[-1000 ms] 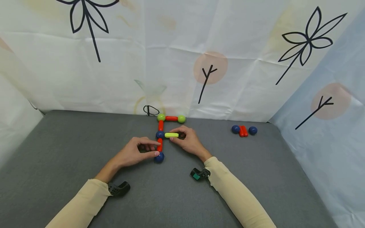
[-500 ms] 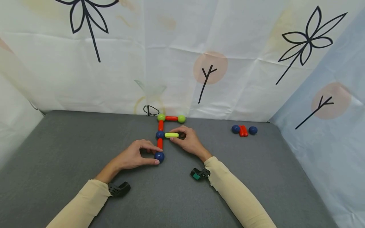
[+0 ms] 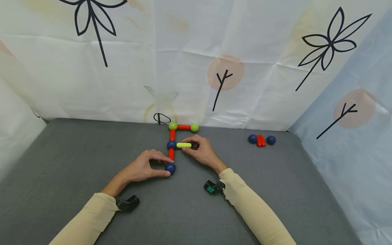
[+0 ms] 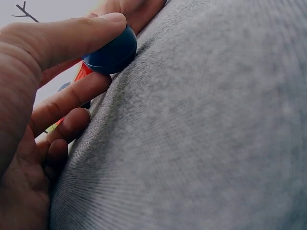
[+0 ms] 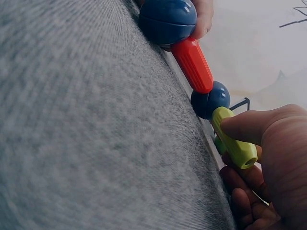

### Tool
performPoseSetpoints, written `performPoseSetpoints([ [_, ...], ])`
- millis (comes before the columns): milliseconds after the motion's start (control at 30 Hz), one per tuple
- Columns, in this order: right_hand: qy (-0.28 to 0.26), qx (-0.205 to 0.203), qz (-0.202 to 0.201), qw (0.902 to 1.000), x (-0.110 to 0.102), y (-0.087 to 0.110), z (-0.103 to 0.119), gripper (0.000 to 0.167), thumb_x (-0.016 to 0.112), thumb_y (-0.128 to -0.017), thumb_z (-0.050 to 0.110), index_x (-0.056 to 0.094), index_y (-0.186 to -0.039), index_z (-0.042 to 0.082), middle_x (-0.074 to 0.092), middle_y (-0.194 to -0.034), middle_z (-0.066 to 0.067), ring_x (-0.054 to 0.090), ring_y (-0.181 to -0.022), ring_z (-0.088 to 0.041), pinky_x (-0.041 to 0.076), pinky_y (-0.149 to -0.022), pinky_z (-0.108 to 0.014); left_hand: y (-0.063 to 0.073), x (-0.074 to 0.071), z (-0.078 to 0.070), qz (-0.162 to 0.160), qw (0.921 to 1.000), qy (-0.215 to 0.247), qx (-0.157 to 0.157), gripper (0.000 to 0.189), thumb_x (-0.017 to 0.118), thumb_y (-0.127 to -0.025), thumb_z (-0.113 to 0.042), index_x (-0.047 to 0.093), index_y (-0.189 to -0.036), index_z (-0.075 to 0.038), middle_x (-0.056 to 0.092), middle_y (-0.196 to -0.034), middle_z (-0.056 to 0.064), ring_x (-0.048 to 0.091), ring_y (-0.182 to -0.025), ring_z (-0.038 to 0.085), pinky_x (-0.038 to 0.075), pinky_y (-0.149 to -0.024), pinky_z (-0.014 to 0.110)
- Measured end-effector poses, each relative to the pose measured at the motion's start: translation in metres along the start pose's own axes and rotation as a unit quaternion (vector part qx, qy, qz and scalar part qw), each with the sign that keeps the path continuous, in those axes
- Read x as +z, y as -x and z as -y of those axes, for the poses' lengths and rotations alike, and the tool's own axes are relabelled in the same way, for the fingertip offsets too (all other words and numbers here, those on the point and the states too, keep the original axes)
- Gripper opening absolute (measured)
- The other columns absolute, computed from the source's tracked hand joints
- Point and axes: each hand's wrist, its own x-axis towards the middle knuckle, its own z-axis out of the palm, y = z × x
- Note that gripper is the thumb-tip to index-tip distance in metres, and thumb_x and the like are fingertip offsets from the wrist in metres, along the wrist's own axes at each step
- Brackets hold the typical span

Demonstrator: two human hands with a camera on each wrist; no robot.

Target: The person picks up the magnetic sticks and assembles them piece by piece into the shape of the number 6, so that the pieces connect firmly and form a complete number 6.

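On the table (image 3: pixel 171 217), near its far edge, lies a frame (image 3: pixel 173 135): the left hand (image 3: pixel 143 166) pinches its end blue ball (image 3: pixel 170 168), the right hand (image 3: pixel 203 153) its yellow rod (image 3: pixel 183 145).

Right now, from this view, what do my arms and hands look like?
Your left hand and right hand are ungloved. The left sleeve and right sleeve are long, plain beige. The left wrist mount and right wrist mount are black and curved, with small holes; the right one bears a green patch.
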Motion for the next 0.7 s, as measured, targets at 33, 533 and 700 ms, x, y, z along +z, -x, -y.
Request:
performPoseSetpoints([
  [33,0.000,0.000,0.001,1.0000,0.000,0.000,0.000,0.025,0.079,-0.089,0.011,0.076,-0.113,0.006,0.070,-0.105,-0.005,0.062,-0.089,-0.015,0.050,-0.079,-0.028,0.000,0.000,0.000,0.000,1.0000,0.000,-0.001,0.039,0.088,-0.081,-0.035,0.079,-0.117,-0.024,0.072,-0.103,-0.014,0.055,-0.090,0.016,0.036,-0.084,0.040],
  [533,-0.033,0.029,0.006,0.9990,-0.006,-0.001,0.002,0.026,0.078,-0.090,0.011,0.075,-0.116,0.004,0.070,-0.111,-0.008,0.064,-0.096,-0.020,0.051,-0.083,-0.030,0.000,0.000,0.001,0.002,1.0000,0.003,0.000,0.038,0.087,-0.081,-0.033,0.078,-0.117,-0.022,0.072,-0.104,-0.013,0.055,-0.092,0.017,0.037,-0.085,0.041],
  [700,-0.060,0.020,-0.015,0.9979,-0.015,0.000,-0.001,0.028,0.077,-0.091,0.007,0.073,-0.117,-0.002,0.070,-0.110,-0.017,0.067,-0.098,-0.030,0.053,-0.084,-0.041,0.000,0.000,0.000,0.002,1.0000,0.007,-0.001,0.038,0.088,-0.081,-0.033,0.079,-0.117,-0.022,0.072,-0.104,-0.012,0.055,-0.093,0.017,0.038,-0.086,0.041],
])
